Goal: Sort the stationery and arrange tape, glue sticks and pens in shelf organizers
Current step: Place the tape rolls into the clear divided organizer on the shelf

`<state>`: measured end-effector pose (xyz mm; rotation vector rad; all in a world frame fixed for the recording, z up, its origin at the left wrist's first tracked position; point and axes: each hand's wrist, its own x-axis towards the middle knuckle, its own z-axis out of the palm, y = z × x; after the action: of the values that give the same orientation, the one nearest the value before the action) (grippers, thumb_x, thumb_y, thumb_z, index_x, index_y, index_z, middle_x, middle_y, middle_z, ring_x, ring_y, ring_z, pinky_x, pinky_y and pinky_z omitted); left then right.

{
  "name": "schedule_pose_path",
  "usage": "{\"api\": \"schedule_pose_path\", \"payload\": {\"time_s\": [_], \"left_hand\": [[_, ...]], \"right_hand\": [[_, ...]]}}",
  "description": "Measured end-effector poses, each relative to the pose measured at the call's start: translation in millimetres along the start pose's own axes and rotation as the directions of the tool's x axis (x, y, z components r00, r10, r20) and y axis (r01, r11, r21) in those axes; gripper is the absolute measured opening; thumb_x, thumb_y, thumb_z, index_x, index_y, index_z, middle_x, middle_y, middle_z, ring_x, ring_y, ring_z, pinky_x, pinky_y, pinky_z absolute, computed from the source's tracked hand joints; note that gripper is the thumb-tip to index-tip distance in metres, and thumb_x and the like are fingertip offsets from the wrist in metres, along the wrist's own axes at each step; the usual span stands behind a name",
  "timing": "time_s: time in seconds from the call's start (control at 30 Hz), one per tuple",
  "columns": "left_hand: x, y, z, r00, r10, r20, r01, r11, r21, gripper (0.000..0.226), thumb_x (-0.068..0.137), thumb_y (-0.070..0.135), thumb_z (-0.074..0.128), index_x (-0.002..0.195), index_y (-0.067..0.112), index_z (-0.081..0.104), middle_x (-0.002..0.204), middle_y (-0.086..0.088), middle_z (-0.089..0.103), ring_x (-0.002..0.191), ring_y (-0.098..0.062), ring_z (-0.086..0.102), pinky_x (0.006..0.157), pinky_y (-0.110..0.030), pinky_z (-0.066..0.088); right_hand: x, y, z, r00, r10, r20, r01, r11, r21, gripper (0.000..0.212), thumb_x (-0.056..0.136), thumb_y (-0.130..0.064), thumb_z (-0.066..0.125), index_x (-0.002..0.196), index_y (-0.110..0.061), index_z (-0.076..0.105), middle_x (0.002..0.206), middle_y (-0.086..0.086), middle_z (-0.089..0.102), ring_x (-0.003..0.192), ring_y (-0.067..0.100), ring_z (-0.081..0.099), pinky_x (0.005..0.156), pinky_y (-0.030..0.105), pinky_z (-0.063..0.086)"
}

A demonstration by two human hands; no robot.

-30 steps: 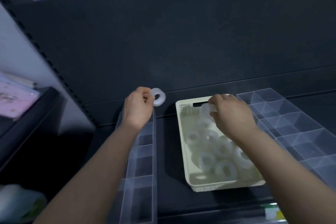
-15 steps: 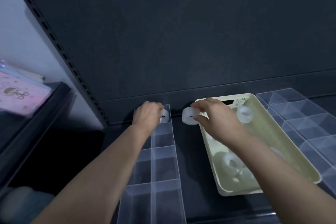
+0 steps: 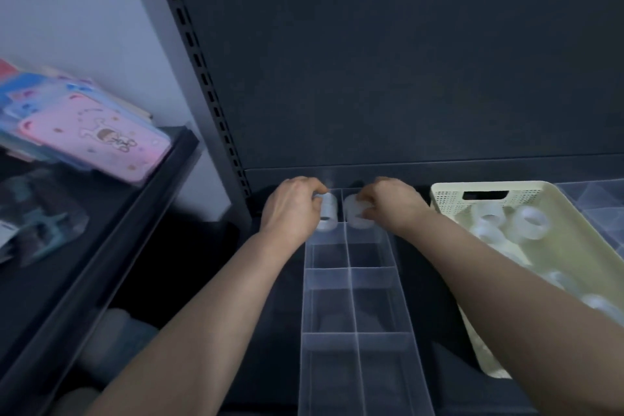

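Observation:
A clear divided organizer (image 3: 351, 300) stands on the dark shelf, running from the back wall toward me. My left hand (image 3: 292, 209) grips a clear tape roll (image 3: 328, 214) in the far left compartment. Beside it, my right hand (image 3: 391, 204) grips another clear tape roll (image 3: 355, 213) in the far right compartment. Both rolls stand on edge, partly hidden by my fingers. To the right, a cream plastic basket (image 3: 449, 192) holds several more clear tape rolls (image 3: 530, 221).
A second clear organizer (image 3: 597, 194) shows at the far right behind the basket. The slotted shelf upright (image 3: 199, 64) rises at left. On a neighbouring shelf at left lie pink and blue cases (image 3: 98, 137) and packaged goods (image 3: 37, 230).
Both hands have carried their tape rolls down into the organizer's far compartments. The right hand crossed leftward from the basket. My view has swung left, so basket and organizer now sit further right.

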<state>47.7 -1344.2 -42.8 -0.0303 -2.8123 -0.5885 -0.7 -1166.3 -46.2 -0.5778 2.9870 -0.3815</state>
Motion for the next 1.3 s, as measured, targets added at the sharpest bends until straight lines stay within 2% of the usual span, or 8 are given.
{"api": "schedule_pose_path", "payload": {"time_s": [0.13, 0.33, 0.57, 0.7, 0.9, 1.07, 1.2, 1.3], "left_hand": [[2.6, 1.8, -5.5, 1.0, -0.014, 0.016, 0.014, 0.999, -0.033, 0.026, 0.092, 0.011, 0.052, 0.111, 0.019, 0.068, 0.115, 0.001, 0.065, 0.104, -0.018, 0.058, 0.088, -0.033, 0.048], [6.2, 34.6, -2.9, 0.998, 0.055, 0.019, -0.054, 0.995, -0.083, 0.023, 0.093, 0.015, 0.055, 0.111, 0.021, 0.068, 0.113, 0.002, 0.067, 0.104, -0.017, 0.059, 0.09, -0.033, 0.048], [2.9, 123.5, 24.1, 0.987, 0.15, 0.065, -0.141, 0.982, -0.126, 0.021, 0.089, 0.021, 0.061, 0.106, 0.028, 0.069, 0.105, 0.006, 0.071, 0.103, -0.016, 0.062, 0.087, -0.035, 0.051], [-2.4, 174.7, 50.9, 0.964, 0.223, 0.145, -0.206, 0.97, -0.125, 0.021, 0.089, 0.023, 0.061, 0.108, 0.028, 0.068, 0.109, 0.009, 0.069, 0.105, -0.014, 0.061, 0.087, -0.031, 0.049], [-4.9, 215.2, 90.6, 0.912, 0.221, 0.347, -0.286, 0.946, 0.151, 0.029, 0.088, 0.018, 0.058, 0.114, 0.029, 0.064, 0.118, 0.002, 0.063, 0.113, -0.021, 0.056, 0.088, -0.032, 0.047], [-2.8, 225.9, 105.1, 0.871, 0.16, 0.464, -0.416, 0.743, 0.524, 0.033, 0.082, 0.009, 0.057, 0.111, 0.024, 0.065, 0.109, -0.001, 0.063, 0.108, -0.022, 0.053, 0.082, -0.033, 0.036], [-4.7, 226.8, 108.6, 0.871, 0.144, 0.469, -0.425, 0.7, 0.575, 0.025, 0.082, 0.012, 0.058, 0.104, 0.022, 0.064, 0.103, -0.001, 0.065, 0.104, -0.022, 0.054, 0.081, -0.034, 0.033], [-0.6, 225.4, 98.2, 0.905, 0.157, 0.397, -0.35, 0.804, 0.481, 0.016, 0.082, 0.017, 0.059, 0.096, 0.022, 0.053, 0.095, -0.001, 0.065, 0.095, -0.024, 0.057, 0.075, -0.033, 0.033]], "right_hand": [[6.8, -2.0, 0.6, 1.0, 0.001, 0.031, 0.0, 1.0, -0.032, 0.043, 0.082, -0.028, 0.067, 0.124, -0.028, 0.06, 0.121, -0.001, 0.061, 0.113, 0.021, 0.055, 0.086, 0.03, 0.043], [-29.3, 17.9, -24.3, 0.983, -0.066, -0.171, 0.06, 0.997, -0.039, 0.028, 0.082, -0.026, 0.064, 0.11, -0.03, 0.066, 0.108, -0.001, 0.063, 0.105, 0.023, 0.057, 0.083, 0.033, 0.047], [-113.6, 120.1, -66.4, 0.952, 0.107, -0.286, -0.139, 0.986, -0.095, 0.023, 0.088, -0.023, 0.061, 0.108, -0.033, 0.068, 0.109, -0.007, 0.064, 0.104, 0.017, 0.059, 0.077, 0.029, 0.045], [-150.4, 169.5, -68.8, 0.948, 0.203, -0.244, -0.227, 0.971, -0.074, 0.025, 0.088, -0.02, 0.06, 0.109, -0.031, 0.068, 0.112, -0.004, 0.065, 0.104, 0.019, 0.059, 0.08, 0.033, 0.05], [-171.6, 200.8, -47.6, 0.969, 0.153, -0.192, -0.166, 0.985, -0.052, 0.028, 0.089, -0.02, 0.056, 0.114, -0.03, 0.065, 0.117, -0.007, 0.062, 0.108, 0.015, 0.057, 0.084, 0.031, 0.048], [-172.9, 210.0, -33.9, 0.981, 0.062, -0.182, -0.08, 0.992, -0.098, 0.029, 0.092, -0.022, 0.051, 0.117, -0.032, 0.063, 0.12, -0.01, 0.06, 0.109, 0.013, 0.055, 0.084, 0.026, 0.042], [-169.0, 212.1, -33.8, 0.977, 0.04, -0.21, -0.066, 0.991, -0.119, 0.028, 0.092, -0.028, 0.051, 0.116, -0.035, 0.062, 0.116, -0.011, 0.062, 0.109, 0.012, 0.056, 0.091, 0.03, 0.035], [-157.8, 211.7, -38.5, 0.959, 0.058, -0.277, -0.098, 0.986, -0.133, 0.03, 0.09, -0.024, 0.051, 0.115, -0.036, 0.062, 0.112, -0.01, 0.064, 0.107, 0.015, 0.056, 0.09, 0.033, 0.033]]}}
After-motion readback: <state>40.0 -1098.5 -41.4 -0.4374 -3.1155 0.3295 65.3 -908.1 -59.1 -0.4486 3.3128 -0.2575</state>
